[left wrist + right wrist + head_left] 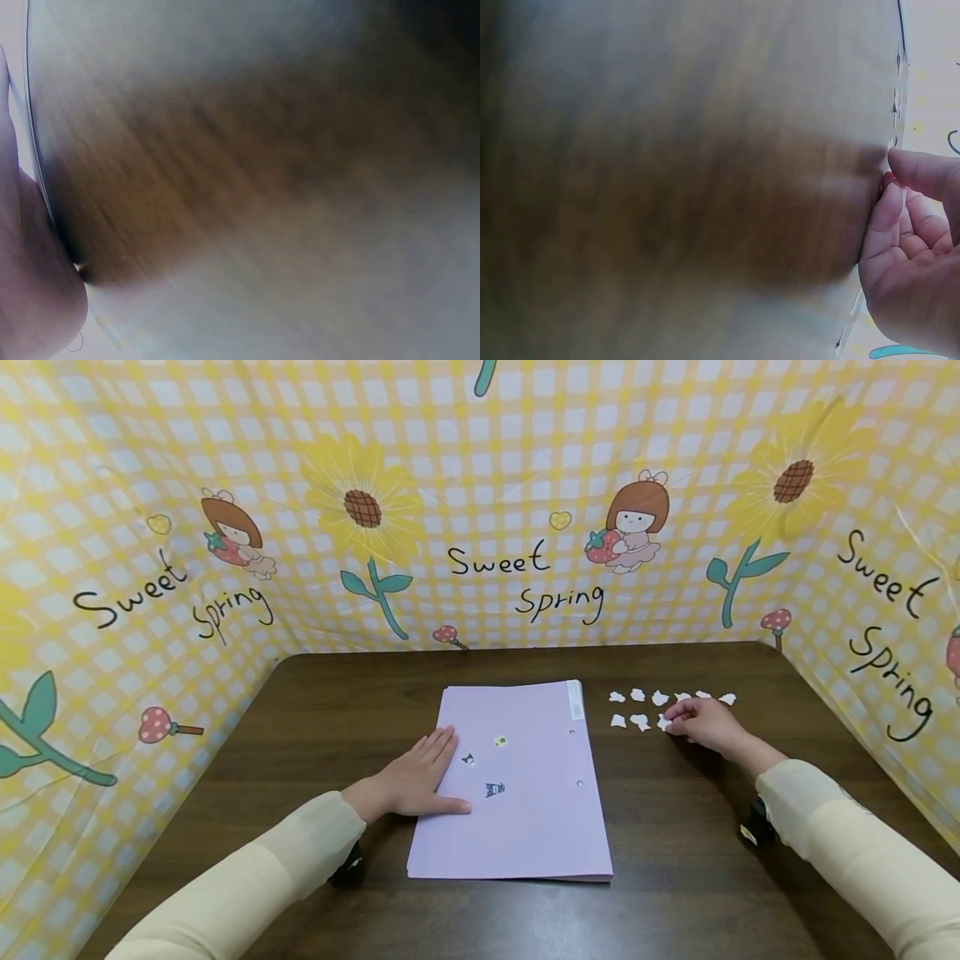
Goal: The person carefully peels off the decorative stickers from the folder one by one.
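A lilac folder [525, 835] lies on the table with three small character stickers on it: a green-yellow one [501, 741], a black-and-white one [468, 759] and a dark blue one [495, 790]. My left hand [416, 777] rests flat over the folder's left edge, fingers straight and thumb spread. To the right of the folder, my right hand [705, 725] pinches a small white cut-out sticker [663, 723] at the table surface, between thumb and forefinger. The right wrist view shows that hand [919, 247] with its other fingers curled; the sticker's face is not visible.
Several more white cut-outs [637, 695] lie in two rows at the table's back right, some partly behind my right hand. The dark wooden table [300, 710] is bordered by a yellow checked cloth [480, 485] at the back and sides.
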`<state>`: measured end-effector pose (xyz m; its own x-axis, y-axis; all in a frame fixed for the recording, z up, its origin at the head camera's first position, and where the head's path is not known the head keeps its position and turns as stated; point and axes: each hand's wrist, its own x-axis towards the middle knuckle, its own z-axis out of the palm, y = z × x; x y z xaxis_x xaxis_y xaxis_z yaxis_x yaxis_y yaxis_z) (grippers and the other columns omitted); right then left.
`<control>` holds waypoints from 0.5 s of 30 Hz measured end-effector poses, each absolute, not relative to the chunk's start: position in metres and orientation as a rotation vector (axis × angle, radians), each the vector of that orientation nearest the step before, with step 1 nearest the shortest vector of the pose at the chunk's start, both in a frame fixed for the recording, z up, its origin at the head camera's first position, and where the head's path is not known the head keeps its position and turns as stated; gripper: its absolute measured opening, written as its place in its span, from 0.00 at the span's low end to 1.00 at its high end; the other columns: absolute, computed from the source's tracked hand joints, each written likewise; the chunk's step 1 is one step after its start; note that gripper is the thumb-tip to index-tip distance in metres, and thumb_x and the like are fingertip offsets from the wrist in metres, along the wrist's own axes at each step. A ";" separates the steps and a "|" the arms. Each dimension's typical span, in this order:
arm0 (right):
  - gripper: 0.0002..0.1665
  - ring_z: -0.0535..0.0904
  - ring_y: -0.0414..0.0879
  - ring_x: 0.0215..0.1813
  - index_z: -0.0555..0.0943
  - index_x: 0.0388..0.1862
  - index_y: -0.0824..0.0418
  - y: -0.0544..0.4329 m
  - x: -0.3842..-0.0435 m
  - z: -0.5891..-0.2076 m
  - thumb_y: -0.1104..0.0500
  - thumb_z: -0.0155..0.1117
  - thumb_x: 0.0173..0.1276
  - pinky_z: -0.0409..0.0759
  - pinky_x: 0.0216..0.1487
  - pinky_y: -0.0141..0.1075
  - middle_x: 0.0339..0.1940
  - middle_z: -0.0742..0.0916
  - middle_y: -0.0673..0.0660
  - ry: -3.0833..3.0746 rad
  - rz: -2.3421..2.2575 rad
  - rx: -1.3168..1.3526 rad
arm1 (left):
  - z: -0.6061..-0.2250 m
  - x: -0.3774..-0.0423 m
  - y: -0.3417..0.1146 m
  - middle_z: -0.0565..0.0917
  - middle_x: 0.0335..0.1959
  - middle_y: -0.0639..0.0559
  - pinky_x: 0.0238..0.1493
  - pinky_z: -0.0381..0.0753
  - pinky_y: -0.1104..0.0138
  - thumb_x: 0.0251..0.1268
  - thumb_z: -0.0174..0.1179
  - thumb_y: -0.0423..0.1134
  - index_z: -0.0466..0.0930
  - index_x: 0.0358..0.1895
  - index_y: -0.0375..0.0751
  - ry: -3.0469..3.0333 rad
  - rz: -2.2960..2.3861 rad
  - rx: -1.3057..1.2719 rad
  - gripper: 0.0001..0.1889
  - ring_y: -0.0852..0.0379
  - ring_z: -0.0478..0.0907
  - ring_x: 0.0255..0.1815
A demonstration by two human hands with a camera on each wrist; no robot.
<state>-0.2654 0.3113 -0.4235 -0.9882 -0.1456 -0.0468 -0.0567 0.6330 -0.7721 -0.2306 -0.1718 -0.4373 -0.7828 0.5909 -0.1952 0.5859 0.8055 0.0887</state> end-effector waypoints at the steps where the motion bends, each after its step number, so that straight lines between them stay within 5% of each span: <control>1: 0.11 0.74 0.43 0.30 0.80 0.41 0.74 0.311 -0.266 -0.424 0.67 0.66 0.63 0.77 0.29 0.33 0.28 0.82 0.53 2.744 -1.293 -0.168 | -0.438 -0.231 -0.172 0.38 0.79 0.40 0.74 0.41 0.55 0.54 0.39 0.82 0.38 0.77 0.34 2.780 0.026 0.920 0.62 0.47 0.33 0.78; 15: 0.10 0.75 0.43 0.31 0.78 0.39 0.73 0.311 -0.267 -0.425 0.66 0.66 0.63 0.77 0.29 0.34 0.29 0.82 0.54 2.728 -1.305 -0.151 | -0.439 -0.232 -0.172 0.39 0.79 0.40 0.74 0.41 0.55 0.54 0.41 0.81 0.39 0.77 0.33 2.784 0.024 0.923 0.62 0.47 0.34 0.78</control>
<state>-0.2673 0.3113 -0.4246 -0.9886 -0.1386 -0.0591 -0.0410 0.6248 -0.7797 -0.2317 -0.1723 -0.4387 -0.7825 0.5926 -0.1910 0.5893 0.8039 0.0802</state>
